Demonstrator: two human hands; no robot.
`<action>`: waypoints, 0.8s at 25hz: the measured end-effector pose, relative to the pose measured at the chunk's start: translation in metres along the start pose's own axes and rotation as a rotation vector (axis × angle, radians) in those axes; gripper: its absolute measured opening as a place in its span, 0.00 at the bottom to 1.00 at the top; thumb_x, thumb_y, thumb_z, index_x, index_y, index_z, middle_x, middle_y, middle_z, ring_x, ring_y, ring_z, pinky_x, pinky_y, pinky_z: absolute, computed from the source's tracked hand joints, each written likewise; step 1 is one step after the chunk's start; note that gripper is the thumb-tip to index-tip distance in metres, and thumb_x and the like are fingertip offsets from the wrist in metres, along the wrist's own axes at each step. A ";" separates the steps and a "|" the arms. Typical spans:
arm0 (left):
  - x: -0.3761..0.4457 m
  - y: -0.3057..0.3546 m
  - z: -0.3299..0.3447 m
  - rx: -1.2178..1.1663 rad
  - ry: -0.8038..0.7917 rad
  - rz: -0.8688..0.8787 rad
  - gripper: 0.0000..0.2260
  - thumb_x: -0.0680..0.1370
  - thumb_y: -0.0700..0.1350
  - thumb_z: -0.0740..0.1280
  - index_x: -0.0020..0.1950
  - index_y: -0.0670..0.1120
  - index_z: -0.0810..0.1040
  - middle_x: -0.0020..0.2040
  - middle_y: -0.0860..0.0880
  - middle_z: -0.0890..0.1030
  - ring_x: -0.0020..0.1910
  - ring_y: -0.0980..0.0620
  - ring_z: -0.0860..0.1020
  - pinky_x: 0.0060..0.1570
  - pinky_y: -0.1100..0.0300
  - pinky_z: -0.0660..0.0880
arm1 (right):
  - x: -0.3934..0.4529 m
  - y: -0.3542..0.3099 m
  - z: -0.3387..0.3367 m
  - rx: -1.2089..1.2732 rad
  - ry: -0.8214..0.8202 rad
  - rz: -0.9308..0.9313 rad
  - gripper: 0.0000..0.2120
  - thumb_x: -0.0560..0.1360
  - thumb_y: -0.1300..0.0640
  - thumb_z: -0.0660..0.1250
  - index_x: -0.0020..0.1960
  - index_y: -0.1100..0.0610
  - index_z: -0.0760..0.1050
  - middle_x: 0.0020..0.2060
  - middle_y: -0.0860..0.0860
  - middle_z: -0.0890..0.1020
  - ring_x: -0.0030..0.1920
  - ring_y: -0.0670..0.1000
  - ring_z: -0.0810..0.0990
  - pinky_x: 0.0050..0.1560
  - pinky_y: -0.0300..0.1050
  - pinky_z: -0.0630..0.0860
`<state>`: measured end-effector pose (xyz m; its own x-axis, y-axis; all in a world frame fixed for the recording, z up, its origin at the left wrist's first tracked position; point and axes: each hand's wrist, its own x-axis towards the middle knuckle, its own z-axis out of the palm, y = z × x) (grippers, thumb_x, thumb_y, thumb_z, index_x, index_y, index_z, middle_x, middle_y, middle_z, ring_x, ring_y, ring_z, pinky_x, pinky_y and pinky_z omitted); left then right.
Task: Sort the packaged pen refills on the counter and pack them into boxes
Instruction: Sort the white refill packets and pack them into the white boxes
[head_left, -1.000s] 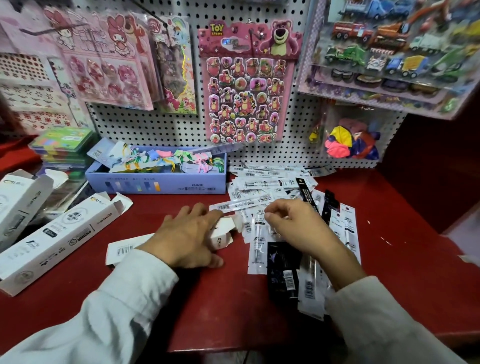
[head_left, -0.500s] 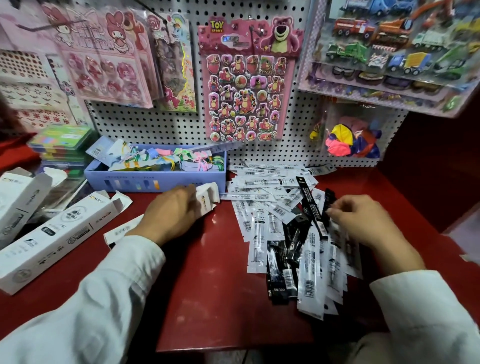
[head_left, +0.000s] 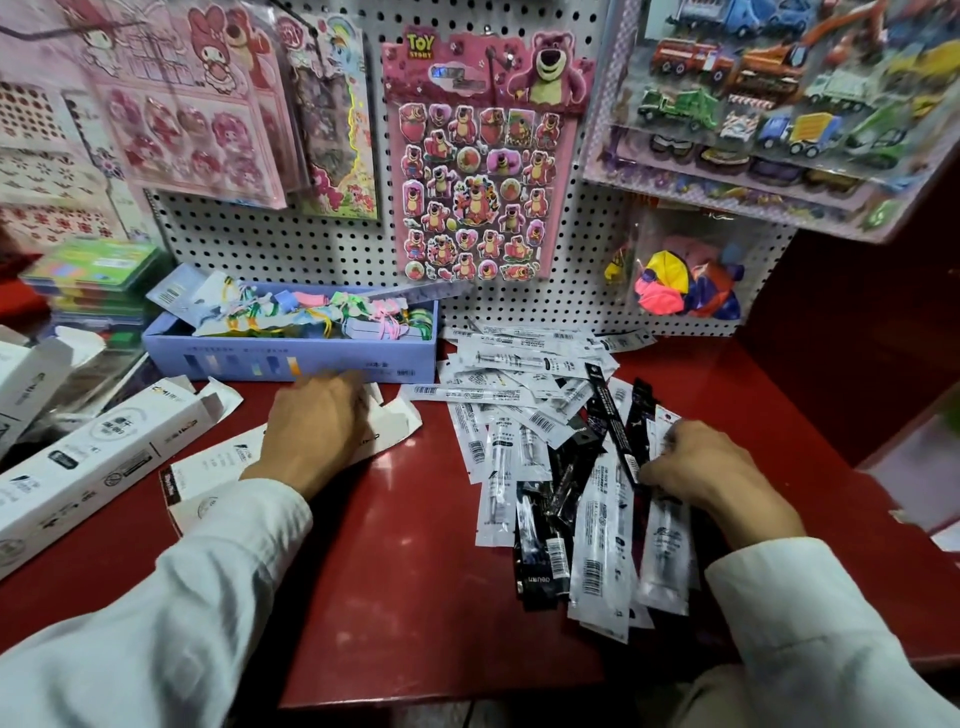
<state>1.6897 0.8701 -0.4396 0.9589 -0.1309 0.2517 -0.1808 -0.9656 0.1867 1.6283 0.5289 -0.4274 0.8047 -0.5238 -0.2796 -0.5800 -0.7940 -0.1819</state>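
Head view, looking down on a red counter (head_left: 405, 561) below a pegboard. At centre right: a loose heap of packaged pen refills (head_left: 545, 447), white sleeves fanned toward twelve o'clock, black ones mixed in toward six o'clock. Right hand (head_left: 696, 467) at three o'clock of the heap, resting on its edge, fingers (head_left: 655, 470) curled down into the packets; probably pinching one or two, but cannot tell for sure, the tips being buried. Left hand (head_left: 311, 426) at nine o'clock of the heap, lying on a flat white box (head_left: 228, 467) with open flaps at its far end, fingers bent over the box near the flaps and blurred, apparently gripping it. Further toward nine o'clock: a long white box (head_left: 98, 462), flap open, lying slantwise, and another white box (head_left: 26, 374) cut off by the frame edge. At eleven o'clock, against the pegboard: a blue tray (head_left: 291, 358) full of pastel items. Hanging above: a pink bear sticker sheet (head_left: 480, 156), and a bag of balloons (head_left: 685, 286) at one o'clock.
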 end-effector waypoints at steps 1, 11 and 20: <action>-0.001 0.003 -0.003 0.012 0.050 0.044 0.11 0.76 0.41 0.65 0.56 0.42 0.79 0.53 0.39 0.80 0.50 0.36 0.78 0.46 0.45 0.74 | 0.001 -0.001 0.001 0.002 0.006 -0.002 0.24 0.66 0.51 0.74 0.60 0.55 0.74 0.58 0.57 0.79 0.57 0.60 0.79 0.55 0.50 0.77; -0.037 0.087 0.041 0.006 -0.251 0.328 0.41 0.73 0.75 0.47 0.76 0.49 0.61 0.75 0.47 0.67 0.74 0.45 0.63 0.76 0.44 0.49 | 0.013 0.012 0.007 0.338 0.091 -0.034 0.11 0.74 0.64 0.63 0.57 0.63 0.71 0.59 0.64 0.78 0.59 0.63 0.77 0.47 0.45 0.69; -0.042 0.105 0.022 -0.348 -0.040 0.297 0.19 0.77 0.60 0.62 0.62 0.51 0.76 0.55 0.50 0.82 0.53 0.48 0.79 0.52 0.53 0.75 | -0.002 -0.002 -0.005 1.482 0.035 0.007 0.20 0.74 0.75 0.54 0.61 0.58 0.68 0.42 0.58 0.79 0.30 0.52 0.77 0.22 0.42 0.74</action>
<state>1.6355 0.7694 -0.4514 0.8610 -0.4056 0.3069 -0.5051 -0.7529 0.4220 1.6287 0.5298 -0.4218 0.7914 -0.5505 -0.2658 -0.1637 0.2281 -0.9598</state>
